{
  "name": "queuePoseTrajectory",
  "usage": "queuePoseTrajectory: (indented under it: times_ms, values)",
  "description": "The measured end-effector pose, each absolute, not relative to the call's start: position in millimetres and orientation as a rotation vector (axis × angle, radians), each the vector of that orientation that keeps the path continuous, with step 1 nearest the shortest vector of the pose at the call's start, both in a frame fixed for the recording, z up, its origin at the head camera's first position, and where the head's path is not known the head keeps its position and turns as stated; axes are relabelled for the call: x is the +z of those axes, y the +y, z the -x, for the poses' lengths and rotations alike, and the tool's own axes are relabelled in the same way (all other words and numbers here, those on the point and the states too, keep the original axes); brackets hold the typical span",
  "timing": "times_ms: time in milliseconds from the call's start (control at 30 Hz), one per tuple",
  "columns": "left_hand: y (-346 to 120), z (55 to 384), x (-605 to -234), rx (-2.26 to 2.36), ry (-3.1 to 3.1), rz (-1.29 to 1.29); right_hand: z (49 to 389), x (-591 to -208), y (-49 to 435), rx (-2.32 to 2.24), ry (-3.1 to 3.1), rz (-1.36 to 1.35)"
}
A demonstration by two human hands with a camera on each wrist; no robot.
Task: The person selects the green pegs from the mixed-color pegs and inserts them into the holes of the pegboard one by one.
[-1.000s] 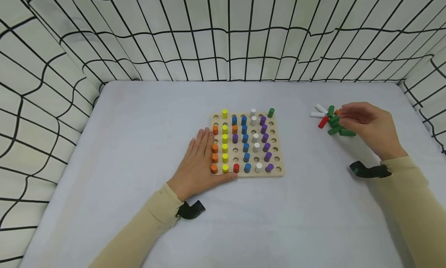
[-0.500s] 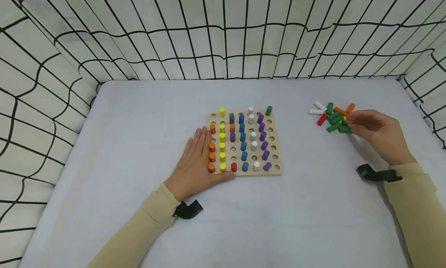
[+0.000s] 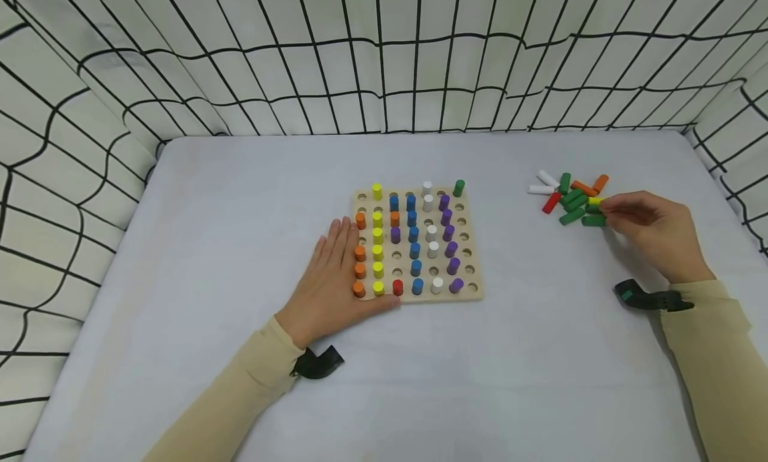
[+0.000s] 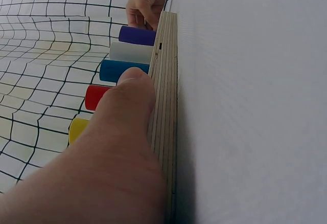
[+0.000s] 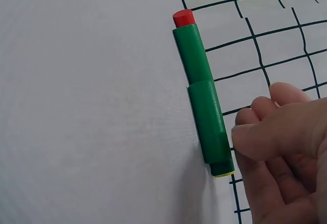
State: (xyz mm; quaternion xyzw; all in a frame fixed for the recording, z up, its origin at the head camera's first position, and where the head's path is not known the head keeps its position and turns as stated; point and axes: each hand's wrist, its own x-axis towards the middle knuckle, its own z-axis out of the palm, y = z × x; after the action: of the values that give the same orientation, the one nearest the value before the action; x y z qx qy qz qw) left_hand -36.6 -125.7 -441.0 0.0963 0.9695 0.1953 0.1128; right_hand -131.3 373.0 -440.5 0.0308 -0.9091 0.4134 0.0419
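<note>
The left hand (image 3: 327,282) lies with straight fingers along the left side of a wooden pegboard (image 3: 474,295), its thumb along the near edge. In the left wrist view that thumb (image 4: 127,111) presses against the board's edge (image 4: 163,81), beside red and blue pegs. To the right, the right hand (image 3: 654,232) has thumb and forefinger together at the end of a yellow peg (image 3: 594,201) in a loose pile. From the right wrist, green pegs (image 5: 209,121) hide most of the yellow one beside the fingertips.
Orange, yellow, blue, white and purple pegs stand in rows on the board, with a green peg (image 3: 459,188) at its far right corner. Around the pile lie white, red (image 3: 551,203) and orange (image 3: 601,183) pegs. White, black-gridded fabric walls (image 3: 384,69) border the white table (image 3: 270,182).
The right hand has moved slightly right and closed its fingertips at the yellow peg, uncovering orange pegs. The left hand stays against the board. The head view has shifted slightly.
</note>
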Motion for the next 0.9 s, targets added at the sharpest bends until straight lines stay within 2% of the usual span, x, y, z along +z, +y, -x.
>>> queuePoseTrajectory:
  times_ms: [900]
  values:
    - [-125,37,-441,0.548,2.854,-0.283,133,-427,376,0.877,-3.169,-0.043]
